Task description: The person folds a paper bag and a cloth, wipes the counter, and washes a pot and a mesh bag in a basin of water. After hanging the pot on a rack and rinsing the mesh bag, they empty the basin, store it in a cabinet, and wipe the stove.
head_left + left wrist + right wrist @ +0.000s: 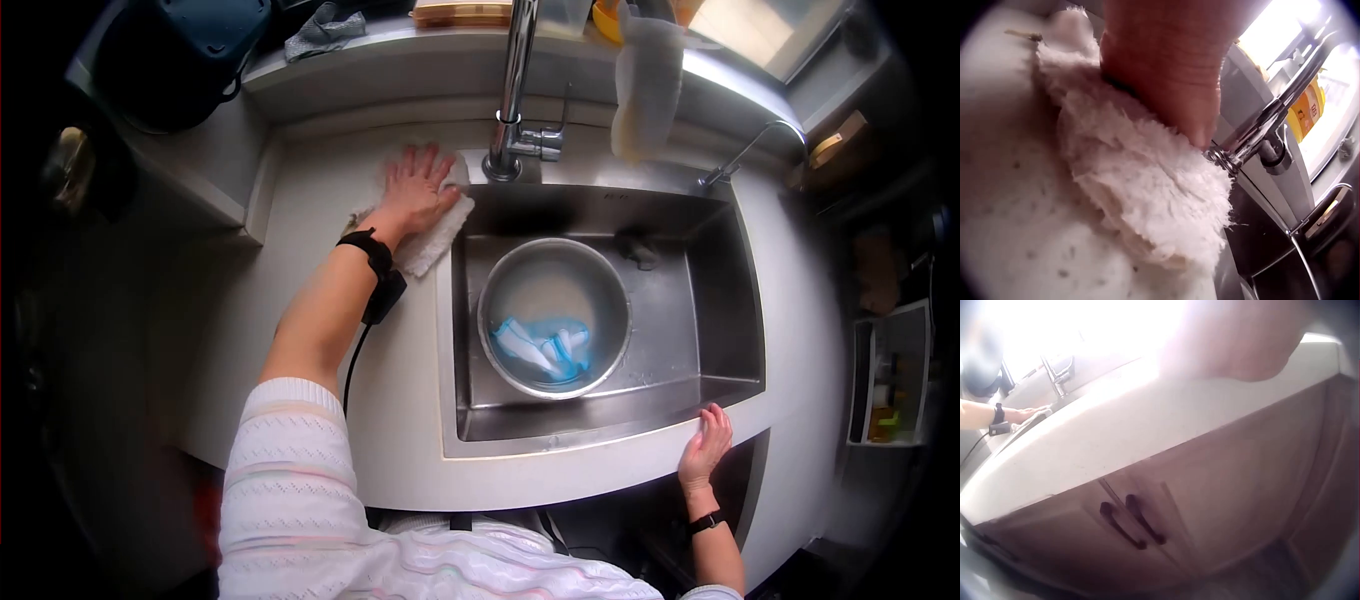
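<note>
My left hand (418,196) lies with fingers spread on a fluffy white cloth (440,238), pressing it to the counter left of the faucet. In the left wrist view the cloth (1141,169) lies bunched under the hand (1166,69). At the front edge of the sink my right hand (706,448) rests on the counter, fingers extended and holding nothing; its view shows the hand (1235,344) blurred over the counter edge. Inside the sink (670,350) stands a round metal basin (484,345) of water with a blue and white cloth (545,350) in it.
A tall chrome faucet (512,100) rises behind the sink, with a smaller tap (740,160) at the right. A pale translucent item (645,90) hangs near the ledge. A dark blue container (180,60) stands back left. Cabinet doors (1210,481) are below the counter.
</note>
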Demonstrator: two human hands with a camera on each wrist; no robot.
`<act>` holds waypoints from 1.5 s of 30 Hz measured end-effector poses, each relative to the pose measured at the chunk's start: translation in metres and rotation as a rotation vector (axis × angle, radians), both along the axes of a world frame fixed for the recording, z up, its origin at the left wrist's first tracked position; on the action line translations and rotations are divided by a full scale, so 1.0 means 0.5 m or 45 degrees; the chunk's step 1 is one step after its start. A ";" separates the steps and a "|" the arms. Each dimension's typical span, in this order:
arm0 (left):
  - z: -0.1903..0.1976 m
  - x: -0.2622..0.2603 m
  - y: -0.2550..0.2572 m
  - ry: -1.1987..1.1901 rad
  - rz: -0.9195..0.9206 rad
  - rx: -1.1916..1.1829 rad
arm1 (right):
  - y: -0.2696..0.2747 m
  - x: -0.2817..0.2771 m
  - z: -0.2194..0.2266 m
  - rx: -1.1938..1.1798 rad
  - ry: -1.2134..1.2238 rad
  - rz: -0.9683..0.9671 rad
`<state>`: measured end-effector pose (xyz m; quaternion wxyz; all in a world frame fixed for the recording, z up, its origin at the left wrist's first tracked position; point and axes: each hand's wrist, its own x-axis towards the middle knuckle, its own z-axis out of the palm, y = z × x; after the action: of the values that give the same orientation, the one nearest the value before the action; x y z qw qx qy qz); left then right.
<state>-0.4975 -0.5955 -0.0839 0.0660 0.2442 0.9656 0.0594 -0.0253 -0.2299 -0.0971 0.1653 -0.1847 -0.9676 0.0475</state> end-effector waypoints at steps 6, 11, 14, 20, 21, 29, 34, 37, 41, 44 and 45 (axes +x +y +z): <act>-0.014 -0.036 0.006 0.092 -0.030 -0.055 | -0.005 -0.002 0.012 -0.023 -0.064 -0.010; -0.046 0.029 0.002 0.165 0.046 -0.046 | 0.001 0.001 0.007 -0.019 -0.010 0.017; -0.055 0.135 -0.020 0.317 0.042 -0.063 | 0.006 0.005 0.001 -0.048 0.014 0.037; -0.046 0.485 -0.068 0.314 0.125 -0.082 | 0.015 0.017 -0.013 -0.054 0.083 0.077; -0.041 0.552 -0.070 0.285 0.159 -0.089 | 0.015 0.020 -0.018 -0.045 0.096 0.081; -0.026 0.830 0.201 0.126 0.267 0.077 | 0.015 0.026 -0.024 -0.049 0.127 0.073; -0.007 0.836 0.497 -0.061 -0.064 0.280 | 0.041 0.027 -0.015 -0.367 0.199 0.163; 0.001 0.847 0.577 -0.108 -0.169 0.441 | 0.085 0.018 0.027 -0.824 0.387 0.218; -0.002 0.815 0.491 -0.154 -0.152 1.264 | 0.025 -0.017 0.060 -0.568 0.236 0.403; 0.029 0.795 0.315 0.008 0.056 1.156 | -0.075 -0.033 0.030 -0.138 -0.160 0.492; 0.020 0.790 0.262 0.060 0.131 1.041 | -0.085 -0.037 0.029 -0.114 -0.192 0.476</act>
<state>-0.1025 -0.4644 -0.0741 -0.0616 0.2031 0.8746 0.4358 -0.0440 -0.2722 -0.0827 0.0725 -0.0119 -0.9916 0.1065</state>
